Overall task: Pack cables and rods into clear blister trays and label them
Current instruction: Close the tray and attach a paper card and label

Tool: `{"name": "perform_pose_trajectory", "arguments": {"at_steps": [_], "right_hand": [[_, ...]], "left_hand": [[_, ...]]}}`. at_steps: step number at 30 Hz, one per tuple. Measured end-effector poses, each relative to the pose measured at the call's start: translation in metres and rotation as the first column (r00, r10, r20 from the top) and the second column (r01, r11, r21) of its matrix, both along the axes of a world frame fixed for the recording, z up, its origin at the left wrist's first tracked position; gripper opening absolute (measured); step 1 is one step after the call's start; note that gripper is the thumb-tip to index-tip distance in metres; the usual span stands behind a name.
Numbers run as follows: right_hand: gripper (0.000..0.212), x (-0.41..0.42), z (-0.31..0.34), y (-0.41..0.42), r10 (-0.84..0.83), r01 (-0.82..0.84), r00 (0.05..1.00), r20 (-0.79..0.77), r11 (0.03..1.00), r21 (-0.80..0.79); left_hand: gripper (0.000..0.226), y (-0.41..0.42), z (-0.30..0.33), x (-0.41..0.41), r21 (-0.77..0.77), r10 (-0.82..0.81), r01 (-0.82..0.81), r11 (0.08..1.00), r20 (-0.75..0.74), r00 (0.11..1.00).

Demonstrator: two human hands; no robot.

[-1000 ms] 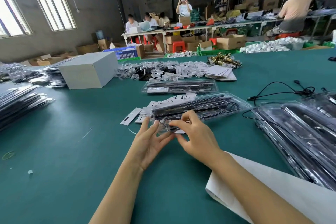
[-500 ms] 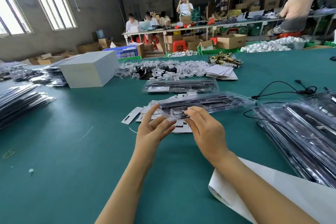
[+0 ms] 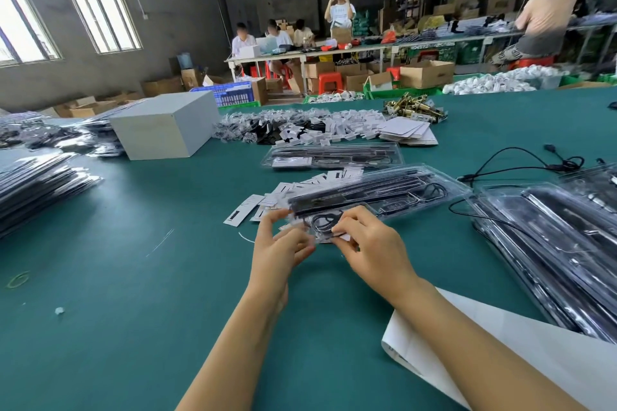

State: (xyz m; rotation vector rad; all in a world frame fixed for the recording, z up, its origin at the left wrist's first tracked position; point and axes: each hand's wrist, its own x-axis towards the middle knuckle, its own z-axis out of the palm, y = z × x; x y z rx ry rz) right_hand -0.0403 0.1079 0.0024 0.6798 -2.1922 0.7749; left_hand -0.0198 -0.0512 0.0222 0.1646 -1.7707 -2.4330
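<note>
Both hands grip near end of long clear plastic blister tray (image 3: 377, 192) w/ black rods + coiled cable, mid green table (image 3: 133, 277): left hand (image 3: 280, 252) pinches left corner, right hand (image 3: 370, 247) pinches near edge. White label cards (image 3: 267, 202) lie under it.

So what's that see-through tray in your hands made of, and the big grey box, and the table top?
The tray looks like thin clear plastic: glossy, with black rods and cable showing through. The grey box seems to be matte cardboard or board; I can't be sure. The table looks covered in dull green cloth or felt, without shine.
</note>
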Motion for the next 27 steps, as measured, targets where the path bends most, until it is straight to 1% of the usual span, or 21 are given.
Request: {"name": "perform_pose_trajectory", "arguments": {"at_steps": [2, 3, 5, 6, 7, 8, 10, 11, 12, 13, 14, 15, 16, 18, 20, 22, 24, 27], "right_hand": [[0.015, 0.000, -0.001, 0.000, 0.029, -0.028, 0.990, 0.136, 1.000, -0.010], [0.018, 0.000, 0.000, -0.001, 0.022, -0.015, 0.983, 0.180, 0.999, -0.042], [0.030, -0.001, 0.000, -0.002, -0.059, 0.095, 0.965, 0.257, 0.987, -0.131], [0.040, -0.002, 0.002, -0.001, -0.111, 0.173, 0.937, 0.330, 0.971, -0.165], [0.047, -0.002, 0.002, 0.000, -0.143, 0.244, 0.888, 0.436, 0.952, -0.185], [0.052, -0.002, 0.004, 0.001, -0.136, 0.297, 0.821, 0.555, 0.931, -0.211], [0.054, -0.004, 0.007, 0.001, -0.019, 0.374, 0.679, 0.733, 0.869, -0.324], [0.052, -0.005, 0.009, -0.001, 0.088, 0.416, 0.617, 0.782, 0.808, -0.418], [0.049, -0.005, 0.011, -0.003, 0.233, 0.459, 0.557, 0.797, 0.713, -0.530], [0.043, -0.004, 0.014, -0.006, 0.397, 0.496, 0.499, 0.770, 0.598, -0.630], [0.038, -0.003, 0.016, -0.009, 0.545, 0.519, 0.448, 0.709, 0.488, -0.702], [0.032, -0.003, 0.017, -0.010, 0.650, 0.526, 0.411, 0.640, 0.404, -0.748], [0.026, -0.003, 0.017, -0.010, 0.706, 0.522, 0.391, 0.591, 0.359, -0.774], [0.019, -0.005, 0.016, -0.010, 0.733, 0.508, 0.392, 0.557, 0.333, -0.795], [0.017, -0.006, 0.015, -0.009, 0.730, 0.507, 0.412, 0.545, 0.314, -0.803], [0.017, -0.008, 0.014, -0.008, 0.723, 0.507, 0.438, 0.535, 0.293, -0.811], [0.014, -0.009, 0.013, -0.008, 0.701, 0.504, 0.452, 0.552, 0.310, -0.806], [0.009, -0.011, 0.012, -0.004, 0.656, 0.513, 0.450, 0.607, 0.367, -0.776]], "left_hand": [[0.045, 0.001, -0.003, 0.000, 0.020, 0.019, -0.019, 1.000, 0.037, 0.999], [0.046, 0.001, -0.004, -0.001, 0.035, 0.031, -0.033, 0.999, 0.054, 0.998], [0.048, 0.001, -0.005, -0.002, 0.041, 0.068, -0.072, 0.997, 0.074, 0.995], [0.048, 0.002, -0.005, -0.003, 0.039, 0.086, -0.090, 0.995, 0.081, 0.993], [0.047, 0.003, -0.006, -0.003, 0.040, 0.102, -0.106, 0.994, 0.086, 0.991], [0.047, 0.004, -0.007, -0.004, 0.045, 0.115, -0.120, 0.992, 0.089, 0.989], [0.049, 0.008, -0.006, -0.004, 0.061, 0.141, -0.147, 0.987, 0.086, 0.986], [0.050, 0.010, -0.006, -0.003, 0.073, 0.153, -0.159, 0.985, 0.080, 0.985], [0.049, 0.012, -0.006, -0.003, 0.088, 0.163, -0.169, 0.982, 0.073, 0.984], [0.048, 0.014, -0.005, -0.002, 0.103, 0.169, -0.176, 0.979, 0.067, 0.983], [0.046, 0.017, -0.005, -0.001, 0.118, 0.170, -0.176, 0.977, 0.062, 0.984], [0.044, 0.020, -0.004, 0.000, 0.132, 0.166, -0.172, 0.976, 0.056, 0.985], [0.042, 0.024, -0.004, 0.001, 0.143, 0.159, -0.164, 0.976, 0.047, 0.986], [0.039, 0.029, -0.003, 0.003, 0.137, 0.150, -0.152, 0.979, 0.024, 0.988], [0.037, 0.032, -0.002, 0.004, 0.101, 0.145, -0.147, 0.984, 0.021, 0.989], [0.037, 0.032, -0.002, 0.004, 0.080, 0.139, -0.143, 0.986, 0.052, 0.989], [0.034, 0.032, -0.003, 0.005, 0.070, 0.119, -0.126, 0.990, 0.096, 0.988], [0.032, 0.030, -0.003, 0.006, 0.024, 0.064, -0.068, 0.997, 0.136, 0.989]]}}
